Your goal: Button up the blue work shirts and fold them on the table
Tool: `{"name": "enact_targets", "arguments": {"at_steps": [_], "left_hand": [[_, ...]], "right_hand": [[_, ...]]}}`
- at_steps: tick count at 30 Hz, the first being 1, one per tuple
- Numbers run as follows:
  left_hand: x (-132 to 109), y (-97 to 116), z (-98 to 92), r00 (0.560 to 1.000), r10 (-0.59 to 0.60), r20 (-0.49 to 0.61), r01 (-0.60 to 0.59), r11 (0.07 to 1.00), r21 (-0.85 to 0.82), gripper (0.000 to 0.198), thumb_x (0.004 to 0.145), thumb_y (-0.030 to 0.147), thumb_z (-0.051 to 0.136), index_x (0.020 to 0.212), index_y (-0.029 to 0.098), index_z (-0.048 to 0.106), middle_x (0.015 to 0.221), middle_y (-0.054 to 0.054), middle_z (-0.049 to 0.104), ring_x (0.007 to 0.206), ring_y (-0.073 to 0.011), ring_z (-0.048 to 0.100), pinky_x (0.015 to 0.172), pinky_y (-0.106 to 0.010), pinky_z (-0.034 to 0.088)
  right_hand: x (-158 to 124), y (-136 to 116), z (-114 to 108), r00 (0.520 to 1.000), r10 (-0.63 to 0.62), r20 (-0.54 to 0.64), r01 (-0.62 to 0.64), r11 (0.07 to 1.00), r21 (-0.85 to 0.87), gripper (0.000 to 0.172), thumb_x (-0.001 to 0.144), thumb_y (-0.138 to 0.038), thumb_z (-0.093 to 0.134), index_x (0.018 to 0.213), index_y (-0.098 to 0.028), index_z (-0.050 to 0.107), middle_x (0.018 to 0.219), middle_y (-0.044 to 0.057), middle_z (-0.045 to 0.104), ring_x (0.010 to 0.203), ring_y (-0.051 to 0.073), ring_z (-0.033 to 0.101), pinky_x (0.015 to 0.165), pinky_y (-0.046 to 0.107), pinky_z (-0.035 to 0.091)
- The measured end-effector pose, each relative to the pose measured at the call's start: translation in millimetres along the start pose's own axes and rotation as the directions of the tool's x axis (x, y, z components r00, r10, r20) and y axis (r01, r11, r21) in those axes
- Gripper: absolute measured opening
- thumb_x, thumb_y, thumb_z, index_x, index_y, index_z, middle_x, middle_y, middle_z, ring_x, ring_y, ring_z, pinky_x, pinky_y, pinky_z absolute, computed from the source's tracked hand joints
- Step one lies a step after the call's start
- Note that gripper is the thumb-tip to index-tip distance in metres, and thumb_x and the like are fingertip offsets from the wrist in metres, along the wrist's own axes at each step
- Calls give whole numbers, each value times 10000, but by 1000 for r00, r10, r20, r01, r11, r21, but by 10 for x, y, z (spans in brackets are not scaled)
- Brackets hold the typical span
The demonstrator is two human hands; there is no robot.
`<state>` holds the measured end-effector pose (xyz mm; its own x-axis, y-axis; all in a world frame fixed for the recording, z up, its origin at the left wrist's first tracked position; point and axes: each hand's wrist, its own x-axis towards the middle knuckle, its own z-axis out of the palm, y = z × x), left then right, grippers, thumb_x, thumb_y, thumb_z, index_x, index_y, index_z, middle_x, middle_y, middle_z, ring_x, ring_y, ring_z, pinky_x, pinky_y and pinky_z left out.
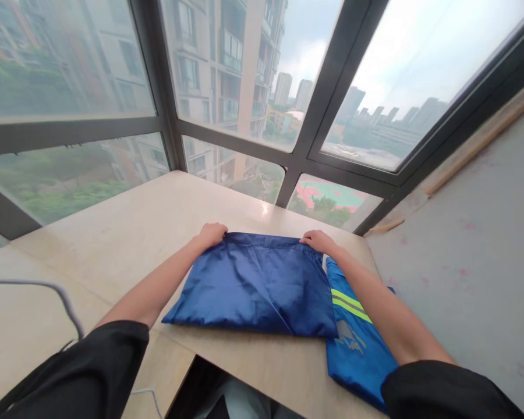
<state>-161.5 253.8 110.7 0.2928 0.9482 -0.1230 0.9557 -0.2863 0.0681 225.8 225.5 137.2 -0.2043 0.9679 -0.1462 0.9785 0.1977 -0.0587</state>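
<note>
A dark blue folded garment [262, 285] of smooth, shiny fabric lies flat on the pale ledge, its gathered, waistband-like edge turned away from me. At the far left corner of that edge, my left hand [213, 234] is closed with the cloth pinched in its fingers. My right hand [318, 241] grips the same edge near the far right corner. Beneath my right forearm lies a folded bright blue garment [349, 337] with yellow-green and grey stripes and a grey print. The dark garment's right end overlaps it slightly, and my arm hides part of it.
The pale ledge [113, 233] runs back to dark-framed windows [301, 139]. A white wall [475, 233] bounds the right side. A white cable [48, 284] curves in at left. Near my body, a dark opening [201, 384] in the ledge holds pale material.
</note>
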Motion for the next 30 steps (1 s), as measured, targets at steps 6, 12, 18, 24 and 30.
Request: {"name": "enact_targets", "arguments": {"at_steps": [6, 12, 18, 24, 30], "left_hand": [[322, -125, 552, 996, -50, -73, 46, 997, -64, 256, 877, 194, 483, 962, 203, 725, 1098, -147, 711, 1108, -282, 615, 966, -432, 424], [187, 328, 884, 867, -339, -366, 278, 937, -209, 452, 948, 315, 424, 1325, 99, 552, 1448, -230, 476, 1431, -359, 303, 1116, -560, 279], [-138, 1283, 1110, 916, -67, -396, -6, 984, -179, 618, 967, 489, 379, 1439, 95, 449, 1559, -210, 326, 1485, -363, 181, 1155, -612, 204], [-55, 1315, 1393, 955, 34, -293, -77, 987, -138, 652, 968, 516, 368, 1469, 101, 419, 1555, -208, 329, 1470, -347, 244, 1175, -580, 193], [-15, 930, 1544, 919, 127, -374, -186, 974, -127, 624, 985, 479, 351, 1450, 72, 440, 1563, -207, 316, 1469, -315, 261, 1190, -456, 250]], "right_hand": [[445, 205, 627, 999, 52, -10, -51, 999, 10, 338, 975, -368, 479, 856, -196, 744, 934, 54, 754, 861, 168, 656, 707, 231, 403], [438, 282, 1143, 983, 119, -141, -118, 993, 16, 370, 995, -329, 422, 840, -186, 726, 887, 82, 747, 840, 188, 649, 736, 260, 413], [307, -60, 1264, 897, 113, -426, -97, 994, 58, 399, 1018, -314, 330, 1161, -118, 647, 1158, 175, 672, 1097, 272, 568, 971, 408, 395], [16, -638, 1574, 876, -227, -425, 240, 970, -22, 525, 1002, -472, 371, 1405, -160, 496, 1500, 168, 435, 1401, 297, 357, 1148, 498, 272], [-56, -259, 1815, 935, -160, -317, 187, 981, 54, 622, 1005, -522, 316, 1503, -154, 370, 1596, 151, 267, 1486, 289, 211, 1181, 494, 251]]}}
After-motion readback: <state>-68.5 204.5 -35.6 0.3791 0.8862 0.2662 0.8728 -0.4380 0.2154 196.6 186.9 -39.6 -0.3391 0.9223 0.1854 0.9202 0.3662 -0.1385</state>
